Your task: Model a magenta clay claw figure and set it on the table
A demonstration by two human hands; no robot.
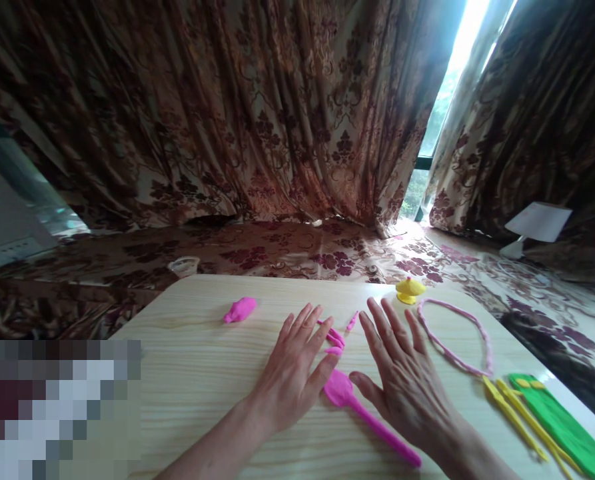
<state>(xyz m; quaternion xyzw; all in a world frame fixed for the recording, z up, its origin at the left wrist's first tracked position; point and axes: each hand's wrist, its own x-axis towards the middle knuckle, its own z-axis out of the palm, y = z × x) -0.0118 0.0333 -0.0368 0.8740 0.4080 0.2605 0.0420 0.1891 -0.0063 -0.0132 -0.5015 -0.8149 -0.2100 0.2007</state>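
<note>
My left hand is open and palm down over the table, fingers stretched forward. Its thumb lies close to a spoon-shaped piece of bright pink modelling clay with a long rolled handle. My right hand is also open, fingers spread, and its thumb is near that handle. Neither hand grips anything; whether the palms touch the tabletop I cannot tell. Between the hands are thin curved pink clay strips, partly hidden by my left fingers, and a small twisted pink piece.
On the pale wooden table lies a pink clay lump. To the right are a yellow clay shape, a light pink twisted loop, yellow clay strips and a green slab. Behind stand a clear bowl and a lamp.
</note>
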